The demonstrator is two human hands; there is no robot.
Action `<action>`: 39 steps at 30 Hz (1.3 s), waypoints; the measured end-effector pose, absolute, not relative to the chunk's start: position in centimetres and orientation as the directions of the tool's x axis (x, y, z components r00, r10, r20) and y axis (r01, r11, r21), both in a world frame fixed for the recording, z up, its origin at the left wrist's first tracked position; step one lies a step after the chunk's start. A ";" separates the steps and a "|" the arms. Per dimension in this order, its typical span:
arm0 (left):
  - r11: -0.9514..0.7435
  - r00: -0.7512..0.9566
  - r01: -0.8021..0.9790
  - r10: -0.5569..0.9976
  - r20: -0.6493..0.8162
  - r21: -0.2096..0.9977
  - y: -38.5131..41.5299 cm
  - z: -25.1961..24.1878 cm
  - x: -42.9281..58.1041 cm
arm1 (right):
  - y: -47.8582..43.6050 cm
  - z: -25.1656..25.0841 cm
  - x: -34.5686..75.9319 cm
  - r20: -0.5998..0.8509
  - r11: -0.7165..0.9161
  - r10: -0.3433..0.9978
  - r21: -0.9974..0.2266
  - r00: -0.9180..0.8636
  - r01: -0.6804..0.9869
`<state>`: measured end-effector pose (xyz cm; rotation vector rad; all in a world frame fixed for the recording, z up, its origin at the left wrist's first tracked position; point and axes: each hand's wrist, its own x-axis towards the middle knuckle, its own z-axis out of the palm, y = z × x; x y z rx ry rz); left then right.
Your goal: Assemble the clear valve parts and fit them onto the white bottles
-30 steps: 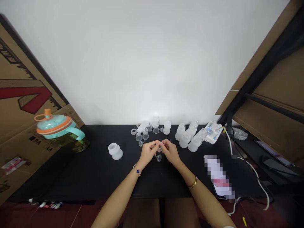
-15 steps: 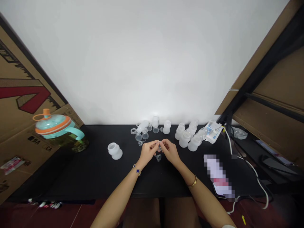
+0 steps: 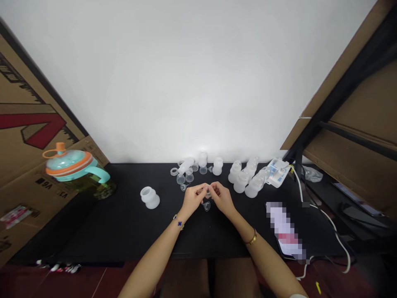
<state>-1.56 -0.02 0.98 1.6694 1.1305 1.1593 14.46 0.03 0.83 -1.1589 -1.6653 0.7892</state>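
Fingertips of my left hand (image 3: 196, 196) and my right hand (image 3: 219, 195) meet over the table, closed on a small translucent bottle collar (image 3: 208, 193) that they mostly cover. Just below the fingers is a clear silicone bottle teat (image 3: 206, 206); whether it touches my left fingers I cannot tell. Beyond my left hand lie clear caps (image 3: 180, 179), a collar ring (image 3: 174, 171) and another teat (image 3: 184, 187). An open-necked white baby bottle (image 3: 150, 197) stands to the left. Past my right hand several bottles with teats and clear tops (image 3: 241, 182) are grouped.
Two more white bottles (image 3: 218, 166) stand near the wall on the black table (image 3: 124, 231). A large teal-lidded jug (image 3: 77, 169) is at far left. On the right are a phone (image 3: 285, 231), a white box (image 3: 278, 173) and a white cable (image 3: 333, 227).
Almost nothing differs. Both hands keep the same place and grip, and the teat beneath them has barely shifted.
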 end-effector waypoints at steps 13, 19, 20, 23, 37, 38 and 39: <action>-0.277 0.169 0.208 0.955 0.244 0.938 -0.1 1.1 -1.5 | 0.1 0.8 14.5 0.311 0.332 0.943 -0.888 -0.117 0.318; -0.240 0.110 0.178 0.969 0.223 0.954 0.0 1.0 -1.3 | 0.2 0.7 14.5 0.309 0.323 0.946 -0.905 -0.094 0.278; -0.242 0.102 0.181 0.969 0.227 0.953 0.0 0.9 -1.3 | 0.2 0.7 14.5 0.309 0.323 0.946 -0.905 -0.094 0.275; -0.251 0.095 0.184 0.967 0.236 0.950 0.0 0.7 -1.3 | 0.3 0.6 14.6 0.313 0.327 0.945 -0.905 -0.094 0.273; -0.253 0.065 0.138 0.967 0.246 0.958 -0.1 1.0 -1.4 | 0.3 0.6 14.6 0.330 0.339 0.940 -0.890 -0.081 0.304; -0.252 0.061 0.135 0.967 0.246 0.958 -0.1 0.9 -1.5 | 0.3 0.7 14.7 0.326 0.336 0.942 -0.892 -0.084 0.302; -0.249 0.057 0.132 0.968 0.244 0.959 -0.1 0.9 -1.5 | 0.3 0.8 14.7 0.319 0.331 0.944 -0.896 -0.089 0.297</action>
